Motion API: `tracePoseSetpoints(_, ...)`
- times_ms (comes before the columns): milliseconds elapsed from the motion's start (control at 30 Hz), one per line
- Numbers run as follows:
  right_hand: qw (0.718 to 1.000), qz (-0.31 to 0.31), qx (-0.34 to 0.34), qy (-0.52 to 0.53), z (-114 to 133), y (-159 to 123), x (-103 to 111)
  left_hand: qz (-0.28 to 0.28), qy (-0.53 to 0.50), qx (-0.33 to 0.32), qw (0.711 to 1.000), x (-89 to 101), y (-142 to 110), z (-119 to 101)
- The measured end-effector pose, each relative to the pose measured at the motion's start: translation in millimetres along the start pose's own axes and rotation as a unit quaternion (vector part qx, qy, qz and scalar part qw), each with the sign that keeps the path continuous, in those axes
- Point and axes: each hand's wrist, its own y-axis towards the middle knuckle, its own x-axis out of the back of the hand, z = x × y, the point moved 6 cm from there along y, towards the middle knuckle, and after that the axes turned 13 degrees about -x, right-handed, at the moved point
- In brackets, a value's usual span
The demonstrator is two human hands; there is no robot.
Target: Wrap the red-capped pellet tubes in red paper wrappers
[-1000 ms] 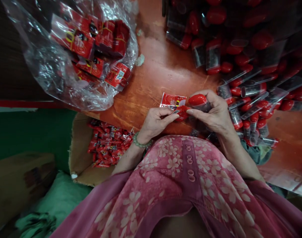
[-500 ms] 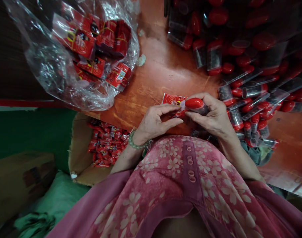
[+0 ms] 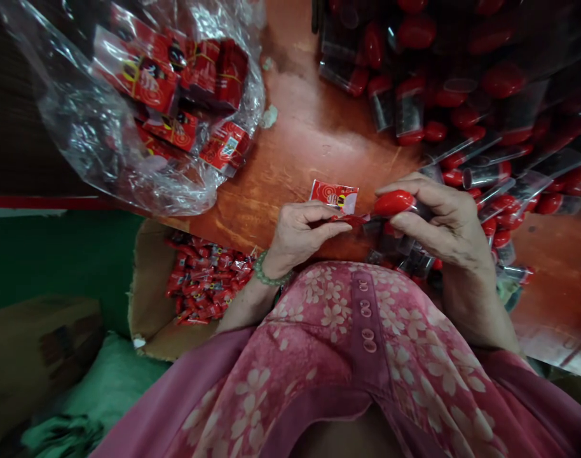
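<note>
I see the left hand (image 3: pixel 297 236) with fingers pinched on a red card (image 3: pixel 356 219), and the right hand (image 3: pixel 450 222) clamped around a red-capped tube (image 3: pixel 394 203) just beside it. Many red packets (image 3: pixel 210 280) already fill the carton (image 3: pixel 150 280); plenty of loose tubes (image 3: pixel 410 111) are left on the surface (image 3: pixel 293 156), bundled cards (image 3: pixel 154 83) in the plastic bag (image 3: pixel 190 191).

My right hand (image 3: pixel 445 222) covers much of the red-capped tube (image 3: pixel 394 203) it pinches; my left hand (image 3: pixel 302 232) hides most of a red card (image 3: pixel 353 219). The top edge crops the plastic bag (image 3: pixel 147 184), and shadow swallows the farther tubes (image 3: pixel 503 80).
</note>
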Motion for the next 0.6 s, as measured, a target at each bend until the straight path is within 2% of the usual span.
tracePoseSetpoints(267,0.993,0.102,0.064,-0.022,10,6,-9,0.039,-0.002,-0.008,0.999,-4.4,2,-2)
tracePoseSetpoints(467,0.979,0.192,0.009,-0.068,-2,8,-15,0.064,0.008,-0.016,0.998,-7.2,-1,-3)
tracePoseSetpoints(533,0.978,0.196,-0.003,-0.076,-4,7,-14,0.052,0.011,-0.024,0.998,-6.3,-2,-3)
tracePoseSetpoints(600,0.982,0.172,-0.021,-0.071,-6,7,-8,0.038,0.007,-0.034,0.999,-5.2,-2,-3)
